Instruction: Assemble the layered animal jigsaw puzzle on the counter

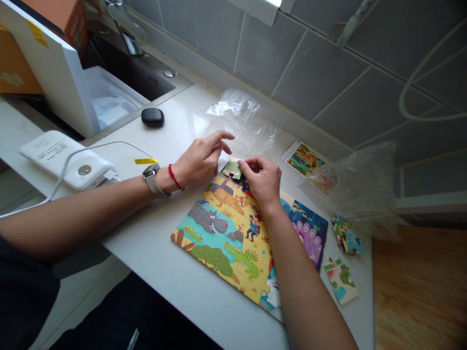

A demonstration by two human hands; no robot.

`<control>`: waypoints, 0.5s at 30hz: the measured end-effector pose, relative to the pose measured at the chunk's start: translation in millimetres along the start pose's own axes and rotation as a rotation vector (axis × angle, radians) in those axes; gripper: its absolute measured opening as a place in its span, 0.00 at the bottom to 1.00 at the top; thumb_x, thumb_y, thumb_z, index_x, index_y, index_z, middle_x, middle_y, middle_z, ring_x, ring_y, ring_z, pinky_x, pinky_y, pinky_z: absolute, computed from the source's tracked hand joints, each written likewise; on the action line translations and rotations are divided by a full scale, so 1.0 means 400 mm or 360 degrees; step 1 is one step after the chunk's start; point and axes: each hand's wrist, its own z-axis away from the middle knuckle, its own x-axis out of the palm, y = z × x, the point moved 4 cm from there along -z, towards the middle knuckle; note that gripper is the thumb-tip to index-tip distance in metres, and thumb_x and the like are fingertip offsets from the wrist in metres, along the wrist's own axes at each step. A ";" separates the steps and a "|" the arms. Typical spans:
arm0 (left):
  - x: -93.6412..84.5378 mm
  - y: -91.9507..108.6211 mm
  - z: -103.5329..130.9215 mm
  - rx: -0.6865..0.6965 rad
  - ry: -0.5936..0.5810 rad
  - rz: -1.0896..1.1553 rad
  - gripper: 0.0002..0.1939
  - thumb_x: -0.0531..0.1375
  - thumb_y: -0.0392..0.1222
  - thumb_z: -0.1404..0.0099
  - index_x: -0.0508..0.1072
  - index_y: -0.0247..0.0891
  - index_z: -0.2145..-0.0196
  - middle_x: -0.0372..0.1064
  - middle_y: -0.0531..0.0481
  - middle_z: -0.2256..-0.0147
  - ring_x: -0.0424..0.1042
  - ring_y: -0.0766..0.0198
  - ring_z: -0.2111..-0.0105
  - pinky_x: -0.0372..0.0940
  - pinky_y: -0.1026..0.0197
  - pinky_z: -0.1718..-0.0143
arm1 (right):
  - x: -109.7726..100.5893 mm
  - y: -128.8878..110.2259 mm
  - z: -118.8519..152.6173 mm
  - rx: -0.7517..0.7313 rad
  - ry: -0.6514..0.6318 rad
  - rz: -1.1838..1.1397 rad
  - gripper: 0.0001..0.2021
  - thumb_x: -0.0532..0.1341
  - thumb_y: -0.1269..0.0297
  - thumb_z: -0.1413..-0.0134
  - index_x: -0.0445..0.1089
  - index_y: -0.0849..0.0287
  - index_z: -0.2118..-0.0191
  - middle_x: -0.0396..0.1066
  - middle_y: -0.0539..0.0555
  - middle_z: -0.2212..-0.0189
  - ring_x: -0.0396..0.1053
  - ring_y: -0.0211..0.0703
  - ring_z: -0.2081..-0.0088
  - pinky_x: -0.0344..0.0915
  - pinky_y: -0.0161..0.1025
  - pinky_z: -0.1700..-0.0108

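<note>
A jigsaw puzzle (219,238) with a hippo, a leopard and crocodiles lies partly assembled on the white counter. At its far corner my right hand (263,181) pinches a green puzzle piece (232,169), which sits slightly raised and askew over that corner. My left hand (204,158) hovers beside the same corner, fingers stretched out and holding nothing. Under my right forearm a darker puzzle section (310,231) with a purple creature shows; my arm hides part of it. One loose puzzle piece (341,280) and a small stack of pieces (347,236) rest to the right.
Crumpled clear plastic (241,119) lies behind the puzzle, and a plastic bag (368,180) is at right. A picture card (302,157) lies near the wall. To the left are a white power bank (65,158) with a cable, a black case (152,117) and a sink (160,87).
</note>
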 end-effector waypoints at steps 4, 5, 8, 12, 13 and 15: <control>-0.002 0.006 0.003 -0.0130 -0.0020 0.0089 0.20 0.48 0.33 0.26 0.69 0.38 0.41 0.81 0.47 0.52 0.72 0.73 0.83 0.71 0.64 0.73 | 0.002 0.000 0.003 -0.0005 -0.0014 0.0000 0.10 0.69 0.55 0.44 0.80 0.56 0.69 0.77 0.50 0.76 0.71 0.39 0.74 0.68 0.39 0.67; -0.002 0.007 0.003 -0.0132 -0.0021 0.0078 0.19 0.48 0.34 0.26 0.69 0.38 0.42 0.81 0.47 0.51 0.73 0.73 0.83 0.71 0.63 0.72 | 0.004 0.000 0.004 -0.0022 -0.0026 0.0007 0.10 0.70 0.55 0.44 0.80 0.56 0.70 0.77 0.49 0.76 0.70 0.39 0.74 0.68 0.39 0.67; -0.001 0.008 0.003 -0.0100 -0.0020 0.0017 0.19 0.48 0.35 0.25 0.69 0.38 0.41 0.81 0.46 0.51 0.77 0.70 0.78 0.73 0.61 0.66 | 0.009 0.002 0.004 -0.0058 -0.0084 0.0063 0.09 0.70 0.56 0.45 0.77 0.55 0.69 0.75 0.48 0.77 0.69 0.39 0.75 0.68 0.40 0.66; 0.001 0.010 0.001 -0.0021 0.0018 -0.0033 0.19 0.50 0.35 0.26 0.71 0.38 0.42 0.81 0.45 0.52 0.83 0.63 0.63 0.74 0.59 0.57 | 0.010 -0.001 0.003 -0.0138 -0.0092 0.0195 0.05 0.68 0.60 0.43 0.76 0.54 0.66 0.74 0.49 0.72 0.70 0.40 0.71 0.70 0.42 0.61; 0.001 0.010 0.001 0.0000 0.0025 -0.0036 0.19 0.50 0.34 0.26 0.71 0.37 0.43 0.81 0.45 0.53 0.82 0.61 0.60 0.74 0.59 0.56 | 0.008 -0.005 0.003 -0.0185 -0.0073 0.0228 0.05 0.68 0.59 0.42 0.76 0.54 0.65 0.75 0.50 0.69 0.71 0.42 0.68 0.71 0.43 0.59; 0.000 0.013 0.000 0.0040 0.0029 -0.0066 0.18 0.51 0.34 0.27 0.73 0.37 0.45 0.82 0.45 0.55 0.81 0.60 0.57 0.73 0.58 0.54 | 0.009 -0.014 0.005 -0.0305 -0.0058 0.0294 0.08 0.70 0.57 0.42 0.78 0.53 0.59 0.75 0.54 0.62 0.74 0.46 0.61 0.72 0.46 0.54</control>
